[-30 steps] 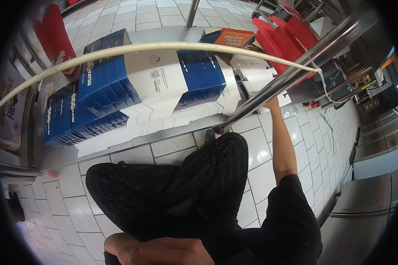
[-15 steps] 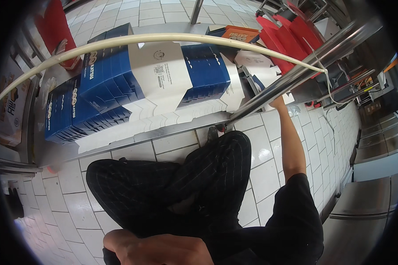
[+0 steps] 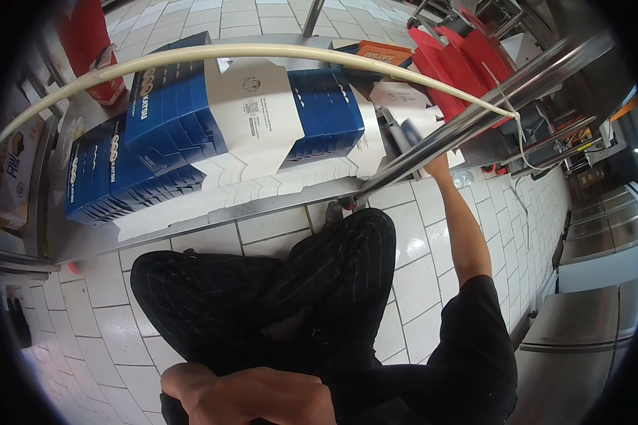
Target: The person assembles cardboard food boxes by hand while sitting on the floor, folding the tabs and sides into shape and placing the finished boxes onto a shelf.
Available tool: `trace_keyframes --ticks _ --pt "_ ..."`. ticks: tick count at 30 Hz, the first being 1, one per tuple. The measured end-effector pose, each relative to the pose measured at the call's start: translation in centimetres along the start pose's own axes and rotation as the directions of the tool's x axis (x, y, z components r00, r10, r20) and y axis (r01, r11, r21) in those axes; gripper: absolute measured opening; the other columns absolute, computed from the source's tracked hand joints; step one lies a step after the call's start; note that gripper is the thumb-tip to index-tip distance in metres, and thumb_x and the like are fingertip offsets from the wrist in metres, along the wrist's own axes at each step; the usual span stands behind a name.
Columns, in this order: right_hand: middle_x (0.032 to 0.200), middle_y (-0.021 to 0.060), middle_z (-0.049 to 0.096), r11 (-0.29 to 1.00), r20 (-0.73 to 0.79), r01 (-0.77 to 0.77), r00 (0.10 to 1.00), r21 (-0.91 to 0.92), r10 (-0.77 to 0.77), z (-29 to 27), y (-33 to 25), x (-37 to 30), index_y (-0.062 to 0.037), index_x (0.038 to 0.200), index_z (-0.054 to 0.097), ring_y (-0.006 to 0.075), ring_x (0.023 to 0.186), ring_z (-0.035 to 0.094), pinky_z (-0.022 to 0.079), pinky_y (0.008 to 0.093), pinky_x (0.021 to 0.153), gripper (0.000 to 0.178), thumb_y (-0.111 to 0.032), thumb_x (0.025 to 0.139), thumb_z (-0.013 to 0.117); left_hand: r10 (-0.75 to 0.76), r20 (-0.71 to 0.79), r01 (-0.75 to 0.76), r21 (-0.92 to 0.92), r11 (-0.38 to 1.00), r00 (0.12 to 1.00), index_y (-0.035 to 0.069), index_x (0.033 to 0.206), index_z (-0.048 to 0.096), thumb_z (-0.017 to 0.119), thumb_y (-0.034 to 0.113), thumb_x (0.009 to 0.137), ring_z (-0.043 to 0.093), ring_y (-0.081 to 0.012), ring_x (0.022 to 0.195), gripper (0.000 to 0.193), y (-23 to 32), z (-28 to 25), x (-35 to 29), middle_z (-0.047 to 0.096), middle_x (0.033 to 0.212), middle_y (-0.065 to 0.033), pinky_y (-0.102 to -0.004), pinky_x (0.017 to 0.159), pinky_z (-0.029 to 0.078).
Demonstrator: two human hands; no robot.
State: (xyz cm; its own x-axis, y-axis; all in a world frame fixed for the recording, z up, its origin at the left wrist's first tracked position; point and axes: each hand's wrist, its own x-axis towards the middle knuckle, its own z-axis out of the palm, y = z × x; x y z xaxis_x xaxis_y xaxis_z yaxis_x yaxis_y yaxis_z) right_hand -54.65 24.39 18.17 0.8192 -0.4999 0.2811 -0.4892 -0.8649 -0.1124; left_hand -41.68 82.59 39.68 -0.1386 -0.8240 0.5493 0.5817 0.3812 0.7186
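Note:
My right arm reaches forward to the right end of a low steel shelf. My right hand [image 3: 438, 167] is partly behind a slanting steel post [image 3: 468, 117], which hides its fingers. Just beyond that hand, a dark, blurred flat piece [image 3: 406, 134] lies by some white cardboard [image 3: 402, 95]; whether I hold either is hidden. My left hand [image 3: 259, 397] rests close to my body at the lower edge, back up, its fingers out of sight. Stacked flat blue and white cartons [image 3: 170, 117] fill the shelf ahead, with a white carton blank [image 3: 255, 117] among them.
A cream hose [image 3: 262, 51] arches over the cartons. Red cardboard pieces [image 3: 461, 60] stand at the far right, and a red box [image 3: 106, 81] at the far left. An orange box [image 3: 383, 53] sits behind. Steel cabinets [image 3: 571, 319] line the right side above white floor tiles [image 3: 411, 234].
The view has shifted a little, so the shelf and cartons sit slightly further left and up. My right hand stays behind the post, near the blurred piece. My left hand keeps its place.

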Motion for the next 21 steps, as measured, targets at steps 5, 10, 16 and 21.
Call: trace_keyframes --ticks 5,10,16,21 --pt "0.103 0.0161 0.067 0.978 -0.015 -0.18 0.983 0.103 0.183 0.0 6.2 -1.1 -0.0044 0.11 0.062 0.0359 0.099 0.065 0.051 0.0442 0.083 0.055 -0.026 0.064 0.083 0.362 -0.195 -0.315 0.233 0.92 0.912 0.012 0.083 0.066 0.066 0.027 0.091 0.058 -0.0192 0.062 0.017 -0.3 1.5 1.5 0.064 0.086 -0.0151 -0.0278 0.048 0.042" --pt "0.094 0.0215 0.066 0.955 -0.522 -0.294 0.82 -0.037 0.233 -4.2 0.9 -3.5 -0.0016 0.114 0.053 0.0426 0.089 0.064 0.049 0.048 0.076 0.037 -0.013 0.081 0.065 0.265 -0.028 -0.255 0.188 0.948 0.964 0.004 0.095 0.063 0.066 0.02 0.092 0.063 -0.0269 0.07 0.017 -0.2 -0.4 0.5 0.064 0.09 -0.0179 -0.0334 0.059 0.05" --pt "0.086 0.0199 0.067 0.954 0.062 -0.221 0.969 -0.202 0.237 -23.9 -21.0 -16.9 0.0012 0.102 0.055 0.037 0.073 0.067 0.05 0.0439 0.062 0.02 0.004 0.082 0.059 -0.223 -0.484 0.391 0.281 0.876 0.846 -0.001 0.113 0.057 0.063 0.029 0.093 0.063 -0.0268 0.099 0.037 -3.8 -2.5 -3.6 0.063 0.107 -0.0176 -0.0392 0.086 0.05" --pt "0.132 0.0313 0.049 0.737 0.429 0.214 0.697 0.641 -0.575 -22.0 -34.7 -19.7 0.0111 0.141 0.034 0.0396 0.113 0.058 0.053 0.0436 0.088 0.058 -0.011 0.092 0.057 -0.476 -0.586 0.226 -0.449 0.864 0.656 0.001 0.136 0.043 0.054 0.037 0.099 0.055 -0.023 0.117 0.052 -13.6 -0.4 -8.3 0.057 0.124 -0.0132 -0.0412 0.098 0.044"
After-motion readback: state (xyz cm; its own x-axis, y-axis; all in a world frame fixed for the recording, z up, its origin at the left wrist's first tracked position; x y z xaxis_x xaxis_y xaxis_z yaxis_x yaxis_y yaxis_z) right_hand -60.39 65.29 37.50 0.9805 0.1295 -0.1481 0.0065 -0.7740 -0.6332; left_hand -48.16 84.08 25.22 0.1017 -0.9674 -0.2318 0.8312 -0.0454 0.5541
